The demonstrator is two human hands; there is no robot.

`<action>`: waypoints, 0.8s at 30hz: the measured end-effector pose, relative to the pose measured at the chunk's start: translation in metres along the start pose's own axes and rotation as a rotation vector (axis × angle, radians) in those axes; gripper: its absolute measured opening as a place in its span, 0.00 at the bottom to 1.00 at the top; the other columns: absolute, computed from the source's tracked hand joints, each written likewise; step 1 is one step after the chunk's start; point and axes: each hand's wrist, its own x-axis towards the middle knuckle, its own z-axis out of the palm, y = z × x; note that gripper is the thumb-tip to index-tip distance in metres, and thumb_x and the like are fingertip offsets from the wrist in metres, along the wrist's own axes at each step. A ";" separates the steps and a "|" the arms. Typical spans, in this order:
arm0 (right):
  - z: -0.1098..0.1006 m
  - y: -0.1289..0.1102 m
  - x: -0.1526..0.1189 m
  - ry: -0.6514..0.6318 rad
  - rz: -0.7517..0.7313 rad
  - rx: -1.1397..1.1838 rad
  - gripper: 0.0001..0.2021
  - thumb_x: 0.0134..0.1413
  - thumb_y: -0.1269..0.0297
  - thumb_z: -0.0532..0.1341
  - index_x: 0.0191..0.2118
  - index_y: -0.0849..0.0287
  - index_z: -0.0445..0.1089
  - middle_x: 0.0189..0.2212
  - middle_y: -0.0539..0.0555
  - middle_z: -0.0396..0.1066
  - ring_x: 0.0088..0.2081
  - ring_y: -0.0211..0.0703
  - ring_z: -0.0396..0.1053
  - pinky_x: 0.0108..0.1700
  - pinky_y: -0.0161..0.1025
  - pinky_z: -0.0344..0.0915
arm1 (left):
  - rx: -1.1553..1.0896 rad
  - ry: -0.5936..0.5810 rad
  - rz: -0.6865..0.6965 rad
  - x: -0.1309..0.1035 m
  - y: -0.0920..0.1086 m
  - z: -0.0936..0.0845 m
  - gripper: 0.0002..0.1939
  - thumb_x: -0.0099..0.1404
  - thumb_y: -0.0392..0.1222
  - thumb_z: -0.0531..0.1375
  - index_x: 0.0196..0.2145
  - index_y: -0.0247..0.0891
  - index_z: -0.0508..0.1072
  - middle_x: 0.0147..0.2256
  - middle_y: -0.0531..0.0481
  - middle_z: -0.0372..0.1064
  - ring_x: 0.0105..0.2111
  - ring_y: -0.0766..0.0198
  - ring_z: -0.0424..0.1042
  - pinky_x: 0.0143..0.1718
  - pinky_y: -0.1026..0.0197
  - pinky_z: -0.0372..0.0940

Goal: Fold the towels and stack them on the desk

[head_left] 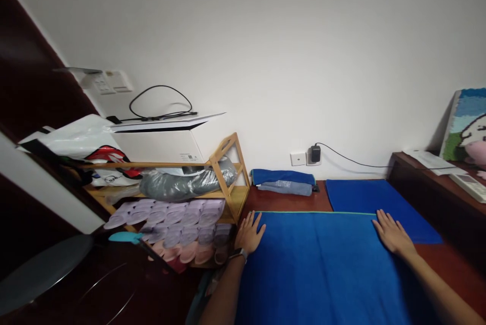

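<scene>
A large blue cloth point(322, 264) with a thin green edge lies spread over a reddish-brown wooden surface point(451, 264). My left hand point(249, 233), a dark band at its wrist, rests with fingers apart on the cloth's far left corner. At the far right corner my right hand point(393, 234) lies flat, its fingers spread. Faint creases run down the cloth between the hands. Beyond its right part, a second blue cloth point(364, 196) lies flat, partly under my right hand's side. Against the wall sits a rolled blue cloth point(283, 176) with a grey-blue bundle point(284, 187) before it.
On the left, a wooden rack point(231, 183) holds slippers point(174, 213), a plastic-wrapped grey bundle point(182, 186) and a white box point(163, 145). A black adapter point(315, 153) is plugged into the wall, its cable running right to a raised ledge point(417, 178) with papers and a picture point(465, 127).
</scene>
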 end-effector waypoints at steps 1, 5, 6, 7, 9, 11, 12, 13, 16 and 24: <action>-0.001 -0.001 -0.001 0.002 0.006 -0.010 0.38 0.67 0.48 0.36 0.76 0.65 0.43 0.75 0.57 0.42 0.75 0.50 0.39 0.74 0.54 0.41 | -0.002 -0.002 0.001 0.000 0.000 0.000 0.31 0.76 0.57 0.48 0.72 0.45 0.57 0.73 0.43 0.49 0.72 0.51 0.49 0.70 0.44 0.50; -0.010 -0.049 -0.011 0.106 -0.079 -0.060 0.36 0.67 0.54 0.39 0.74 0.68 0.51 0.73 0.61 0.49 0.74 0.54 0.43 0.73 0.57 0.41 | -0.027 0.001 0.014 -0.002 0.000 -0.001 0.31 0.76 0.57 0.47 0.72 0.46 0.57 0.73 0.45 0.50 0.72 0.51 0.49 0.70 0.43 0.50; -0.013 -0.073 -0.018 0.133 -0.151 -0.055 0.35 0.67 0.55 0.39 0.73 0.68 0.52 0.73 0.61 0.49 0.74 0.54 0.43 0.74 0.57 0.40 | -0.031 0.003 0.014 -0.002 0.001 -0.001 0.31 0.76 0.57 0.47 0.72 0.47 0.57 0.73 0.45 0.50 0.72 0.51 0.49 0.70 0.43 0.51; -0.015 -0.102 -0.025 0.148 -0.242 -0.034 0.35 0.68 0.55 0.39 0.73 0.68 0.52 0.73 0.60 0.49 0.74 0.54 0.43 0.74 0.56 0.40 | -0.035 0.005 0.013 -0.002 0.001 -0.001 0.31 0.76 0.57 0.47 0.72 0.47 0.57 0.73 0.45 0.50 0.72 0.50 0.49 0.69 0.42 0.51; -0.017 -0.167 -0.044 0.119 -0.415 0.040 0.34 0.70 0.52 0.39 0.73 0.65 0.53 0.73 0.58 0.48 0.74 0.52 0.44 0.74 0.53 0.41 | -0.040 0.007 0.007 -0.003 0.002 -0.002 0.31 0.76 0.57 0.48 0.72 0.47 0.57 0.73 0.45 0.50 0.72 0.50 0.49 0.69 0.42 0.51; -0.014 -0.230 -0.062 0.059 -0.553 0.122 0.35 0.71 0.48 0.38 0.74 0.62 0.51 0.74 0.57 0.48 0.74 0.49 0.44 0.74 0.52 0.42 | -0.044 0.007 0.002 -0.003 0.002 -0.003 0.31 0.76 0.57 0.48 0.72 0.47 0.57 0.73 0.45 0.50 0.72 0.51 0.49 0.70 0.43 0.51; -0.012 -0.256 -0.069 0.013 -0.601 0.148 0.36 0.71 0.46 0.37 0.74 0.62 0.50 0.74 0.56 0.47 0.74 0.48 0.44 0.74 0.51 0.42 | -0.045 0.005 0.000 -0.003 0.003 -0.003 0.31 0.76 0.57 0.48 0.72 0.47 0.57 0.73 0.45 0.50 0.72 0.51 0.49 0.70 0.43 0.50; -0.009 -0.277 -0.074 -0.029 -0.639 0.166 0.37 0.71 0.44 0.37 0.74 0.62 0.49 0.74 0.57 0.47 0.74 0.48 0.44 0.74 0.51 0.43 | -0.045 0.003 -0.001 -0.003 0.003 -0.003 0.31 0.76 0.57 0.48 0.72 0.46 0.57 0.73 0.45 0.49 0.72 0.51 0.49 0.70 0.44 0.50; 0.001 -0.294 -0.072 -0.084 -0.674 0.165 0.38 0.71 0.42 0.38 0.74 0.62 0.49 0.74 0.58 0.46 0.74 0.48 0.44 0.74 0.51 0.42 | -0.039 0.005 -0.003 -0.002 0.002 0.000 0.31 0.76 0.57 0.47 0.72 0.45 0.57 0.73 0.44 0.48 0.72 0.50 0.48 0.70 0.43 0.50; 0.003 -0.100 -0.012 0.032 -0.325 0.002 0.36 0.68 0.47 0.41 0.74 0.62 0.51 0.73 0.58 0.49 0.74 0.52 0.44 0.73 0.56 0.42 | -0.022 0.023 0.003 0.003 -0.001 0.007 0.32 0.76 0.58 0.47 0.72 0.44 0.57 0.73 0.44 0.50 0.72 0.49 0.48 0.70 0.43 0.50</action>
